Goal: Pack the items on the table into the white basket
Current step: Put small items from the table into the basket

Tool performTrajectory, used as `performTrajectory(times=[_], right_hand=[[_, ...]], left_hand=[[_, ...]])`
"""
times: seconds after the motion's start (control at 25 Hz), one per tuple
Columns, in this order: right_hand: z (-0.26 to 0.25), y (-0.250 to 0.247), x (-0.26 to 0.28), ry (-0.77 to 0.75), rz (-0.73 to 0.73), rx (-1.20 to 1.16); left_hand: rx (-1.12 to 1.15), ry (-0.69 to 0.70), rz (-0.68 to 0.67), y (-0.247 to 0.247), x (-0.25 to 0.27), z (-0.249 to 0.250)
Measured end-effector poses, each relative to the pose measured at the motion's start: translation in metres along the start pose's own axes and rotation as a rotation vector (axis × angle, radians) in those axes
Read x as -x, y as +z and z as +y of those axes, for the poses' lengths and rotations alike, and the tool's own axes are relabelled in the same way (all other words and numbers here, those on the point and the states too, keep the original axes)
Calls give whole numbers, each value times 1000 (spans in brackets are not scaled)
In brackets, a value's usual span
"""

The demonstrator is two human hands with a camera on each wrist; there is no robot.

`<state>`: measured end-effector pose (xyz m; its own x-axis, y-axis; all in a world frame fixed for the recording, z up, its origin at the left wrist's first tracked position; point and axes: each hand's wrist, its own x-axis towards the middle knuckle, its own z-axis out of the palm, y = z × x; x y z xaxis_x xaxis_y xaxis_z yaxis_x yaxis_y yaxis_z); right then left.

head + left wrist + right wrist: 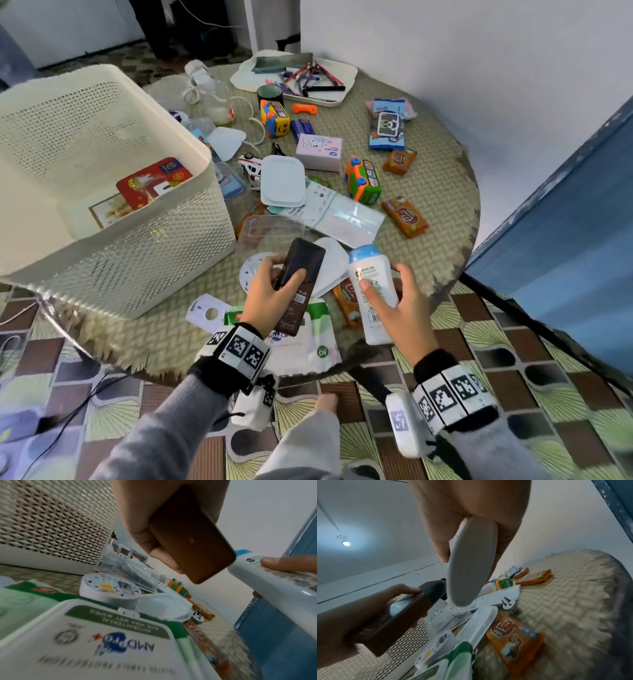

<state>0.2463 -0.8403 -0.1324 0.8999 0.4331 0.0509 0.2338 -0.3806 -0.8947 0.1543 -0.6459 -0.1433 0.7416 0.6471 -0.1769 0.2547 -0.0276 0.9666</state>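
Note:
My left hand (270, 298) grips a dark brown flat bottle (299, 284) above the table's near edge; in the left wrist view its rounded base (193, 546) fills the top. My right hand (399, 305) holds a white bottle with a blue cap (371, 291), whose oval base (471, 566) shows in the right wrist view. Both are lifted off the table. The white perforated basket (144, 246) stands at the left, with a red packet (150, 183) inside. A green-and-white wet wipes pack (308, 339) lies under my left hand.
The round woven table (438, 192) is littered: orange snack packs (406, 216), toy buses (363, 180), a white lidded box (282, 180), a pink box (318, 152), a tray of pens (308, 77) at the back. A blue panel (565, 240) stands at the right.

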Motion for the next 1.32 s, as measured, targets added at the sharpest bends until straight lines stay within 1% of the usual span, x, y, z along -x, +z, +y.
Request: performTrajectory(times=[0.16,0.28,0.4,0.56,0.64,0.72,0.84,0.96,1.08,1.2,1.32], right_hand=[[-7,8,33,2,-15,-6],[-13,19,50,-12,-26,-36],[-24,35,61,-46,-49,-48],[-53,60,53,-143,-44,-38],[-76,71,44,-200,-29,-59],[-106,85,32,-261,-4,-78],[-157,112,13,-345,30,-120],[-207,153,-8,-396,24,-156],[-244,194,-28,-444,22,-159],[-274,224,-43,-470,-12,-126],[-300,247,-59,-508,-22,-79]], left_hand=[[-67,46,-21,-10,40,-10],[-71,70,-20,-23,63,-10],[-47,99,37,-46,78,-8],[-97,131,140,-83,79,4],[-108,180,216,-105,76,17],[-116,269,289,-128,73,35],[-121,374,353,-161,63,65],[-15,384,416,-209,41,86],[17,417,473,-258,17,102],[27,436,536,-300,-5,104],[18,403,576,-339,-28,97]])
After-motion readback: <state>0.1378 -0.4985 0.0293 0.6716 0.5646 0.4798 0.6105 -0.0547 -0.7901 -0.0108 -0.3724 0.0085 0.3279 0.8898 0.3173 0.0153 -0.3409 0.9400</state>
